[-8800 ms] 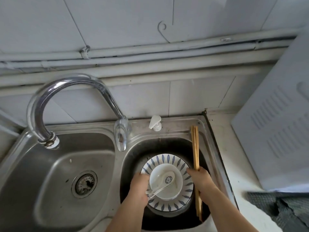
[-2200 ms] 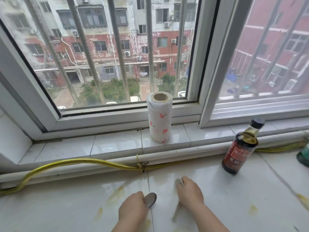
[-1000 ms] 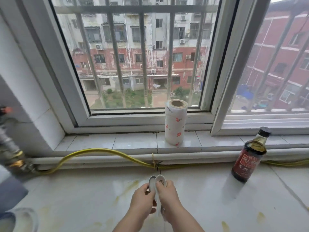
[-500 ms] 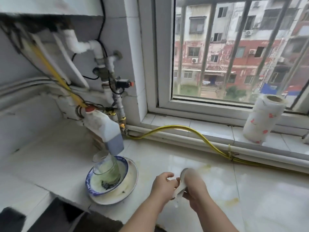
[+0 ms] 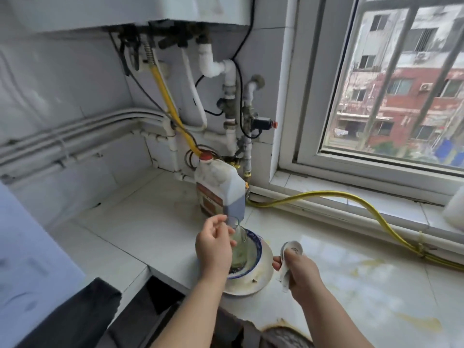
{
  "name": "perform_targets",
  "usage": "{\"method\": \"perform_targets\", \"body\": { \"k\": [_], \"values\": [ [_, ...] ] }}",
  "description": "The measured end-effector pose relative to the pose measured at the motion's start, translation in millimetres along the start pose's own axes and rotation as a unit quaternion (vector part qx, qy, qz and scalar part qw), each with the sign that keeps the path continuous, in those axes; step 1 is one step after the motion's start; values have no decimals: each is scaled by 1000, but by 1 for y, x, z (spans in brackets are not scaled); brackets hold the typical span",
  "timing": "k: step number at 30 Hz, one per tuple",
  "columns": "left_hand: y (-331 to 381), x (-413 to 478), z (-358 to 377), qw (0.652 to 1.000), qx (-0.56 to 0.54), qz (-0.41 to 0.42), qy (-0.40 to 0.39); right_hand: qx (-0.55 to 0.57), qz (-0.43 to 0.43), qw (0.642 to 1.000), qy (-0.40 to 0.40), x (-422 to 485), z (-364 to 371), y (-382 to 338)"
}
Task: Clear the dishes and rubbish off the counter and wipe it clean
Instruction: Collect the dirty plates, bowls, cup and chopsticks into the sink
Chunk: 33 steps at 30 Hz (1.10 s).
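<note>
Since half a second back, our left hand [image 5: 213, 247] has let go of the spoons [image 5: 292, 248] and reached over to the dirty stack, so only our right hand [image 5: 302, 277] has them now.

Biggest first: the white counter [image 5: 140, 234] fills the lower half, with yellowish smears on the right. The window [image 5: 401, 96] takes the upper right, the water heater [image 5: 125, 11] the top left. A yellow hose [image 5: 351, 198] runs under the sill. A white jug [image 5: 221, 189] with a red cap stands mid-frame in the corner.

Just below it sits a white plate [image 5: 263, 277], a blue-rimmed bowl [image 5: 256, 247] on it and a glass [image 5: 239, 237] in the bowl. Our left fingers are loosely half curled right at the glass rim; can't tell if they touch. Our right hand grips the white spoons upright, just right of the plate.
</note>
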<state>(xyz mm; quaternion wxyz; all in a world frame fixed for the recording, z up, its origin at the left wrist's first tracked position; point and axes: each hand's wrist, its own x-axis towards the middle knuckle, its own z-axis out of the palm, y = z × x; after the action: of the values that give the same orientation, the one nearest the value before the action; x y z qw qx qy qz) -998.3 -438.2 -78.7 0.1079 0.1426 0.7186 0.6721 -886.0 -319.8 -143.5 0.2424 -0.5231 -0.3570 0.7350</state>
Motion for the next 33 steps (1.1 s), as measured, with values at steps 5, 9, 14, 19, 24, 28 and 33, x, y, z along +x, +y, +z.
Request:
{"method": "perform_targets", "body": {
  "k": [5,9,14,19,24,28,33],
  "values": [
    [-13,27,-24,991,-28,-35,124,-102,-29,994,16,3,20,-2],
    [-43,35,-27,979,15,-135,154,-180,-52,982,1,13,25,-1],
    [-67,42,-28,962,66,-234,126,-240,-79,967,23,26,32,1],
    [-82,41,-21,953,53,-292,63,-276,-113,954,34,37,38,-2],
    [-91,46,-17,949,52,-309,29,-191,-45,980,15,33,42,2],
    [-90,56,-12,950,42,-309,16,-122,5,993,4,30,42,6],
    [-89,77,-10,948,39,-315,-15,-94,11,994,49,29,50,9]
  ]
}}
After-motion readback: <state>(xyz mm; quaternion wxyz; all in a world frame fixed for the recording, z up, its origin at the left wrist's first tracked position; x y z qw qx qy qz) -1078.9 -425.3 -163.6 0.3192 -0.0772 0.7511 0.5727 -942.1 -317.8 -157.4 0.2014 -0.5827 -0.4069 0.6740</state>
